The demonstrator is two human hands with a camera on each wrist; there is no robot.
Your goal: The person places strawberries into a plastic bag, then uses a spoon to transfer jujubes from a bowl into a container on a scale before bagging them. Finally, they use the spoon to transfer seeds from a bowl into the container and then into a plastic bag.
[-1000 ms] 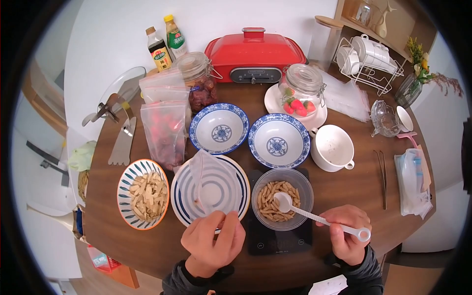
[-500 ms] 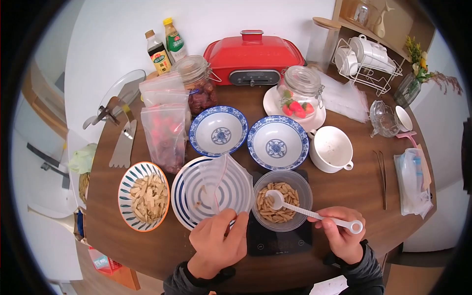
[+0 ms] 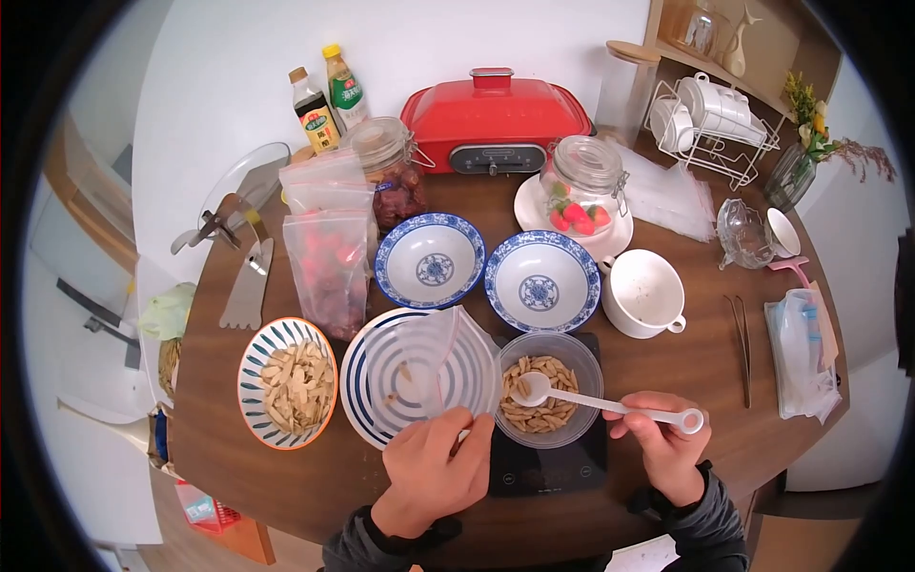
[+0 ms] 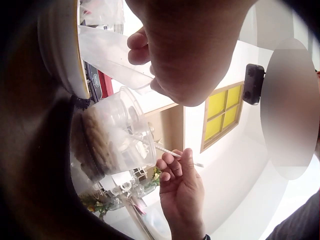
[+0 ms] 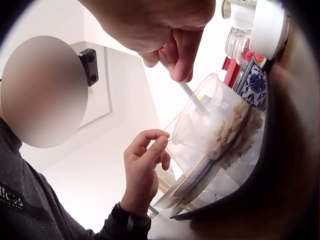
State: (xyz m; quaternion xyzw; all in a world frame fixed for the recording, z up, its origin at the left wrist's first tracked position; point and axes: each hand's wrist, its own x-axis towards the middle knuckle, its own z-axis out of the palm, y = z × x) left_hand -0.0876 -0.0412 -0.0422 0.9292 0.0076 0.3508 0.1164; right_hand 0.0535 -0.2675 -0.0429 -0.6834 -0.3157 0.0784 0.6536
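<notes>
Pinching bag [image 3: 431,370] w/ L fingers [image 3: 444,429], spoon [image 3: 579,399] w/ R fingers [image 3: 656,399] — tub [image 3: 590,376] partly hides scale [image 3: 548,469].

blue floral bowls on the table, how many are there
2: the left bowl behind the striped plate, the right bowl behind the plastic tub.

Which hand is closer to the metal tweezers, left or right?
Right. In the head view, the right hand, holding the white spoon, sits left of the metal tweezers; the left hand, pinching the clear bag, is much farther left.
</notes>
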